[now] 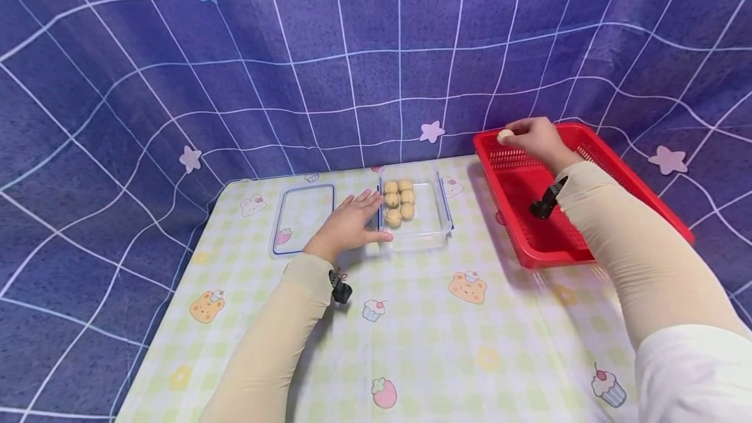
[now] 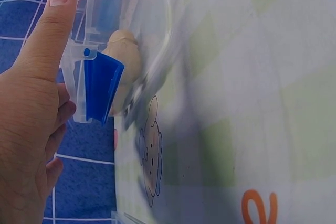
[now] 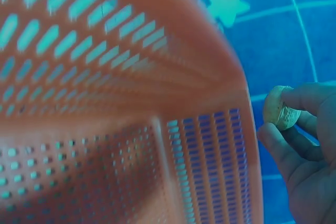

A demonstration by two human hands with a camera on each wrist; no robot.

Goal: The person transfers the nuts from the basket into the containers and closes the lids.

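Observation:
In the head view, my right hand [image 1: 537, 142] pinches a walnut [image 1: 505, 136] between thumb and fingers, above the far left corner of the red basket [image 1: 511, 214]. The right wrist view shows the same walnut [image 3: 279, 109], pale tan with a seam, beside the basket wall [image 3: 210, 98]. My left hand [image 1: 351, 222] rests at the left side of a clear plastic box [image 1: 431, 235], fingers extended. Several walnuts [image 1: 407, 197] stand in rows in the box's left half. Close up, the left thumb lies along the box rim, near a blue latch flap [image 2: 102, 87].
A clear lid [image 1: 307, 214] with a blue seal lies on the table left of the box. A checked tablecloth [image 1: 423, 344] with printed cartoons covers the table. Behind it hangs a blue curtain [image 1: 370, 70] with white lines and stars.

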